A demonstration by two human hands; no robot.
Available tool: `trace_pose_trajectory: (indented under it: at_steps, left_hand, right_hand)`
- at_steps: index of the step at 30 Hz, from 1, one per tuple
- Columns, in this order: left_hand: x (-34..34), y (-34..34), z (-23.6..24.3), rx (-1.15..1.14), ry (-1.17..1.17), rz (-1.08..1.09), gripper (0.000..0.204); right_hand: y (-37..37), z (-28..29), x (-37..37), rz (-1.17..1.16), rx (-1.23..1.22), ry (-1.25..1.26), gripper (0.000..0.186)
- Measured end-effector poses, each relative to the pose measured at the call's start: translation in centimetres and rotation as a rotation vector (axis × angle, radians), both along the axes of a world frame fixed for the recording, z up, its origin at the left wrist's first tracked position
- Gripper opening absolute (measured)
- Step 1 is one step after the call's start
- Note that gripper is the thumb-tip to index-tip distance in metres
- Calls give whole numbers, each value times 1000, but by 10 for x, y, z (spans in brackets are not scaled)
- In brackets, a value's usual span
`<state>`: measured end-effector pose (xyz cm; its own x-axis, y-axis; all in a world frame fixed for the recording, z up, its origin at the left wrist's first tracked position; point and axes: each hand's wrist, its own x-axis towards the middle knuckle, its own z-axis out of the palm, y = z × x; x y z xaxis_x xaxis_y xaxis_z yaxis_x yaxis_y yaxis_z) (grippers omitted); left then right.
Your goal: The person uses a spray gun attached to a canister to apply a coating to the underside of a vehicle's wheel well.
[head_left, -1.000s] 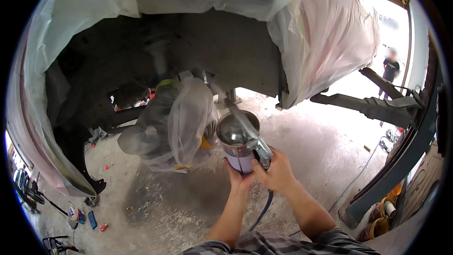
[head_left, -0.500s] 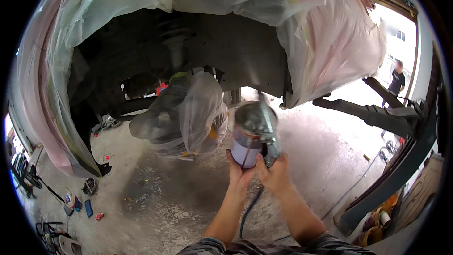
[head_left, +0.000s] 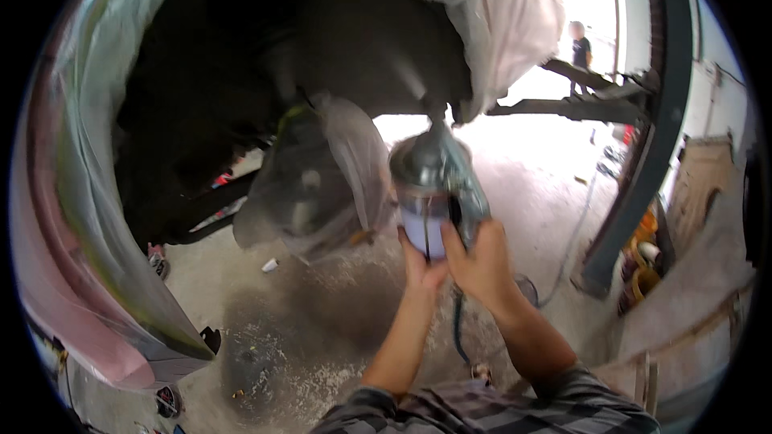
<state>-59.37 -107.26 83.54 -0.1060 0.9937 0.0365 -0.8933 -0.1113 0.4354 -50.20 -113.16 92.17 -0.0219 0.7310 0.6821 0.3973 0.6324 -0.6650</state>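
Note:
A silver spray gun [head_left: 461, 178] with a large cup hanging beneath its front points up and forward into a dark wheel arch [head_left: 366, 48]. My right hand [head_left: 485, 264] is wrapped round the gun's handle; its trigger fingers are partly hidden. My left hand [head_left: 423, 270] holds the lower part of the see-through cup [head_left: 424, 231], which shows whitish contents. From the nozzle a pale, blurred streak of spray reaches toward the arch's dark inner wall. A blue-green hose [head_left: 459, 328] runs down from the handle. Left of the gun hangs the wheel hub, wrapped in clear plastic sheet [head_left: 354, 153].
Plastic masking film [head_left: 511, 24] covers the bodywork around the arch. At right stand a dark lift post [head_left: 635, 185] and its lift arm [head_left: 571, 108]. A person [head_left: 581, 50] stands in the bright doorway. Dark overspray marks the concrete floor [head_left: 322, 313]; a white scrap [head_left: 271, 265] lies there.
My view has turned right and come closer to the arch. The gun, still in both hands, sits nearer the arch's right side, and the pale spray streak now shows at another spot.

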Motion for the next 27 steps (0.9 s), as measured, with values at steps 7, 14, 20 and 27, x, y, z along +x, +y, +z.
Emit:
trace_pose_trajectory:
  at_steps: [7,14,20,27]
  left_hand:
    - [-18,-6,-11,-210,-218,-282,72]
    - [-18,-34,-8,-143,-178,-266,74]
    - [-23,-24,-48,-54,-190,-190,71]
    - [-8,-33,-25,-162,-203,-105,67]
  right_hand:
    - [5,34,5,42,-24,-117,17]
    - [-36,13,-5,115,59,-11,20]
    - [-58,-19,-33,-75,-136,110,25]
    - [-43,-20,-27,-165,-71,-14,21]
